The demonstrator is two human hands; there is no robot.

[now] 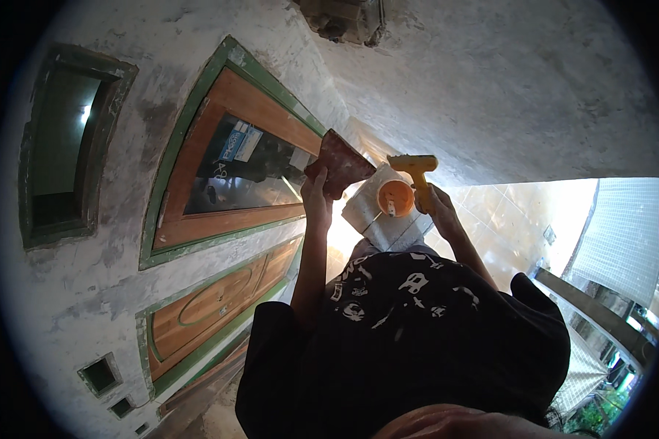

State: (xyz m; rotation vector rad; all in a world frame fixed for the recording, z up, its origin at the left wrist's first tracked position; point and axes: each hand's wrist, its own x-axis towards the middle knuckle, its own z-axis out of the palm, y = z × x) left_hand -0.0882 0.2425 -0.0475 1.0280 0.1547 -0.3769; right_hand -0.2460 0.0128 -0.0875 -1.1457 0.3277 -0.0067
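Note:
My left hand is closed on a dark reddish-brown flat plate, raised near the window frame; it looks like a plasterer's hawk or a wide scraper. In my right hand is a yellow wide-bladed scraper, gripped by its handle with the head pointing up and left. An orange bucket stands between and below the two tools. Something whitish shows inside it, too small to make out. The bucket rests on a pale, worn platform in front of my legs.
On the left, a smeared grey wall holds a wooden window with a green frame, a wooden door and a dark opening. Another grey wall rises ahead. Tiled floor and a pale mesh sheet lie right.

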